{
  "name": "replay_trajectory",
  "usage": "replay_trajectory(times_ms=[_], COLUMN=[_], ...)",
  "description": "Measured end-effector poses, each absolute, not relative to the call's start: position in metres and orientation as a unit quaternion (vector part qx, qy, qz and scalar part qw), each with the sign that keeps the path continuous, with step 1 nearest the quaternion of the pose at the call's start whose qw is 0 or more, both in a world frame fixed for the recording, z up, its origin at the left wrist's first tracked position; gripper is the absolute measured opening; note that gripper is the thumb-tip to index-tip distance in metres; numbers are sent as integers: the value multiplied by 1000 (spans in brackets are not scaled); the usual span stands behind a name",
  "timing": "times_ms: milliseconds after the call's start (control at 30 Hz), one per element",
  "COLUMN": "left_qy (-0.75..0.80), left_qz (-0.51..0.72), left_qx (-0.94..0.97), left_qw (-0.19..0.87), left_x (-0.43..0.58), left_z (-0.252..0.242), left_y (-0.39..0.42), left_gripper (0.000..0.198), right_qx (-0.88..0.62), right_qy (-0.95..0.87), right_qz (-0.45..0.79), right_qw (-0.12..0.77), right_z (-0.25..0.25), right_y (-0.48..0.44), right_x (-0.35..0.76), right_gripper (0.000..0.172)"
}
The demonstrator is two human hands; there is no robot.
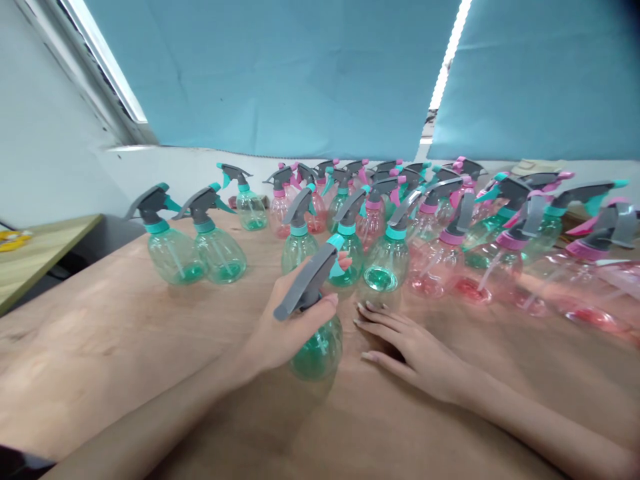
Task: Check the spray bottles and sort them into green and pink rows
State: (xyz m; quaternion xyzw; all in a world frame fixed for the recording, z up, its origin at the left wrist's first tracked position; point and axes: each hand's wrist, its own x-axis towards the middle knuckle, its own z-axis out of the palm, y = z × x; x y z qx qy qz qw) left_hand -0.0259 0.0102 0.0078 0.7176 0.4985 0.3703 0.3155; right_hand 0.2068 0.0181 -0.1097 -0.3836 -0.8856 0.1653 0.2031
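My left hand (280, 327) is wrapped round the neck of a green spray bottle (317, 350) with a grey and teal trigger head. The bottle is near the middle of the wooden table, its nozzle pointing away from me; whether its base touches the wood I cannot tell. My right hand (415, 347) rests palm down on the table to the right, fingers stretched out, holding nothing. Just beyond its fingertips stands another green spray bottle (386, 263). A second green one (349, 250) is behind the held bottle, partly hidden by my left fingers.
Two green spray bottles (220, 257) stand apart on the left of the table (100, 333). Several pink spray bottles (435, 263) and green ones crowd the back and right. At far left is another table (50, 250) with a yellow object (14, 240). Blue curtains (300, 80) hang behind.
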Motion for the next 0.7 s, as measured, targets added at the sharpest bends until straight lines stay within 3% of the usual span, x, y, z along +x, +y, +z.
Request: replay_trajectory(times_ms=[233,500,700], left_qy=[479,464,460], left_qz=[378,357,398], left_qx=[708,702,712], left_qw=[356,406,352], left_x=[-29,-48,-66], left_z=[10,16,13], left_y=[10,-6,-13], left_gripper=[40,25,12], right_qx=[-391,-391,-370], right_qy=[-889,-878,-874], right_qz=[144,212,234], right_qw=[192,175,212], right_z=[-106,-82,-63], right_y=[12,-11,-25], right_x=[202,178,139], right_gripper=[50,58,54])
